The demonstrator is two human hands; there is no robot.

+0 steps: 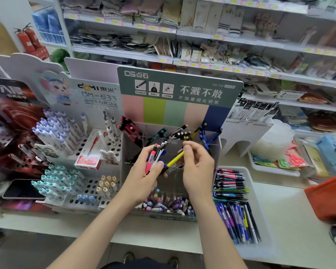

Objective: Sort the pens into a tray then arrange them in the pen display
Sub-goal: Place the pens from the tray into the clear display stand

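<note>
The left hand [144,177] is held over the middle of the clear display [125,152], its fingers curled round a small bunch of pens [153,158], one pink, one white and one blue, with the thumb pressed across them. The right hand [198,167] is just beside it. Its thumb and fingertips pinch the upper end of a yellow pen [175,159], which slants down to the left. The pen's dark tip lies close to the left thumb; whether they touch cannot be told.

Both hands hide the display's middle compartments. Behind them the back row holds red-and-black pens [128,127], black-and-white ones [179,133] and blue ones [206,136], all leaning against the green header card [178,88]. The front compartment holds short pastel pens [163,204].

Just right of the display a white tray [249,177] sits on the bench [289,210], with many pens [231,191] lying in rows in it. To the left is a white peg stand [89,187] with purple, teal, yellow and blue pens upright in its holes and a red box [89,160] lying on it. A phone [21,189] lies face up at the far left.

At the right edge are an orange bag [328,199] and a stack of clear lids [272,140]. Shelves [202,41] of packaged goods fill the background, and fire extinguishers [27,39] stand at the upper left.
</note>
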